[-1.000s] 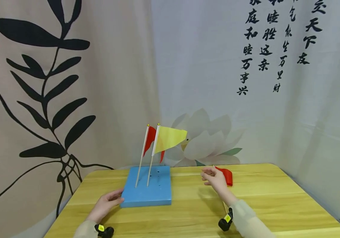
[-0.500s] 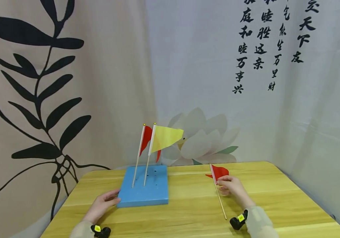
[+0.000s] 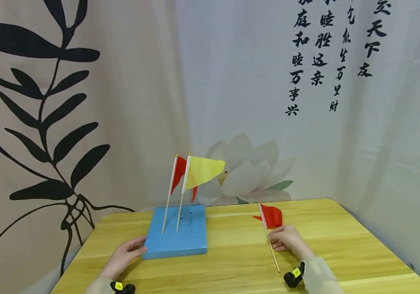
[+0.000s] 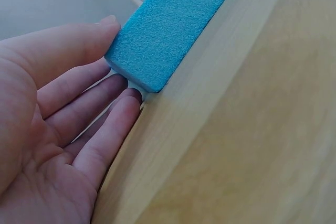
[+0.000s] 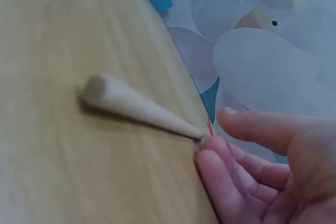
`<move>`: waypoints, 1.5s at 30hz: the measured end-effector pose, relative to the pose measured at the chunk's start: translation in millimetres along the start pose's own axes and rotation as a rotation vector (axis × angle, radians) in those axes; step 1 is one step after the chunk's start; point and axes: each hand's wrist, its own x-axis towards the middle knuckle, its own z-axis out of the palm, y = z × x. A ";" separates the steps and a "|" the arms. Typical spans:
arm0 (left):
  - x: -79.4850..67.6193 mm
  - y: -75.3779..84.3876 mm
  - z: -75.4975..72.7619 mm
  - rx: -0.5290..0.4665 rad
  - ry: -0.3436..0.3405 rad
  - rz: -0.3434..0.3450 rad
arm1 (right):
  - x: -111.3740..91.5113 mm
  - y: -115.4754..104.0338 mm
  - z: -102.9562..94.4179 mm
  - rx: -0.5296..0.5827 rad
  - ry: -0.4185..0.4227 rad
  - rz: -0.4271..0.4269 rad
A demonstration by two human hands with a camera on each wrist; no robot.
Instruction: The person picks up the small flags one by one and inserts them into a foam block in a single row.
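Observation:
A blue foam block (image 3: 175, 247) lies on the table at centre left. It holds a yellow flag (image 3: 202, 171) and a red flag (image 3: 179, 175) upright, their sticks leaning slightly. My left hand (image 3: 121, 257) rests against the block's near left corner; in the left wrist view the thumb (image 4: 79, 48) touches one face and the fingertips reach under the edge. At right, another red flag (image 3: 271, 216) lies on the table. My right hand (image 3: 288, 240) is at its wooden stick (image 5: 142, 106), fingertips beside it and the thumb (image 5: 257, 129) held apart from the fingers.
Several small holes dot the top of the blue block. The wooden table (image 3: 232, 265) reaches back to a printed curtain (image 3: 144, 102) with plant, lotus and writing. Each wrist wears a small black camera (image 3: 293, 275).
My right hand has swung from the left side of the loose red flag to its right and slid down beside the stick. The left hand stays at the block; the view has shifted slightly.

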 end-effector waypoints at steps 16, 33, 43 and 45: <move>-2.5 4.6 -3.6 0.043 -0.004 0.021 | -2.0 -9.0 22.0 -0.368 0.174 -0.059; -4.0 4.5 -1.1 0.018 -0.008 0.013 | -2.2 -9.9 14.0 -0.443 0.195 -0.104; -2.1 3.8 -0.9 0.018 -0.010 0.007 | -4.4 -8.3 3.7 -0.301 0.070 -0.056; -2.1 3.8 -0.4 0.016 -0.011 0.004 | -4.3 -8.0 1.9 -0.205 0.000 -0.025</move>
